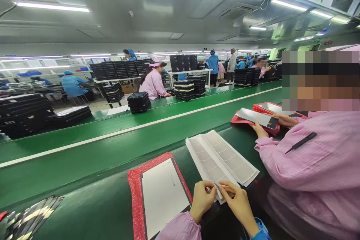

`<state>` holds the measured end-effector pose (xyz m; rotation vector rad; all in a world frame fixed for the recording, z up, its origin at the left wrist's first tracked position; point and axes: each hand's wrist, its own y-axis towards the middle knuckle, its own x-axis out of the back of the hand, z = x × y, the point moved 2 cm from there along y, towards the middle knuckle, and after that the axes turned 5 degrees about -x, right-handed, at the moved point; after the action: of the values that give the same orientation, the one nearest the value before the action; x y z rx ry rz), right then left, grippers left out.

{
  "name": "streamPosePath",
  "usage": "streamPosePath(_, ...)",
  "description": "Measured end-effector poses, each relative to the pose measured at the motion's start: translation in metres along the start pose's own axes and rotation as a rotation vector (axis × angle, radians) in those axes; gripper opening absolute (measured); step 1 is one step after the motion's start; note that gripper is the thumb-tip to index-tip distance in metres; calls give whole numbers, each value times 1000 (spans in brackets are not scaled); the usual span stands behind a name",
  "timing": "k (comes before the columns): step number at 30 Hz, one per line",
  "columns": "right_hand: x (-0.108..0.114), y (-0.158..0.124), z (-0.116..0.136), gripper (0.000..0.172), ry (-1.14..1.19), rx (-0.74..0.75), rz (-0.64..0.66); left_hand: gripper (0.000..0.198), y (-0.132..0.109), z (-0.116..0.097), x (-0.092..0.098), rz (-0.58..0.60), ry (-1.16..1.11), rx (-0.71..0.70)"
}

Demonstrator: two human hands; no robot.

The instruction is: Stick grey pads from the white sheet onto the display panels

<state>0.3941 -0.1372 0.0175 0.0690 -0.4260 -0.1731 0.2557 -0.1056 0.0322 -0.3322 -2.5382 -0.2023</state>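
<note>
My left hand (pixel 203 199) and my right hand (pixel 238 203) meet at the near end of a stack of sticker sheets (pixel 206 157), white backing with greyish rectangular pieces. Both hands are closed, thumb and fingertips pinching at the sheet's near edge; the exact bit between them is small and partly hidden. A second stack of the same sheets (pixel 232 157) lies alongside to the right. Left of my hands, a flat white panel with dark edges (pixel 164 195) rests on red bubble wrap (pixel 136 198).
Beside me on the right, a person in a pink sleeve (pixel 306 165) holds a similar panel (pixel 257 118) over red wrap. A green conveyor belt (pixel 118 142) runs ahead. Dark strips (pixel 33 217) lie at lower left; black stacks (pixel 25 114) line the far side.
</note>
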Motion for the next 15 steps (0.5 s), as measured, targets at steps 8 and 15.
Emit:
streamPosePath(8, 85, 68, 16, 34, -378, 87, -396, 21, 7, 15, 2, -57, 72, 122)
streamPosePath(15, 111, 53, 57, 33, -498, 252, -759, 29, -1, 0, 20, -114, 90, 96)
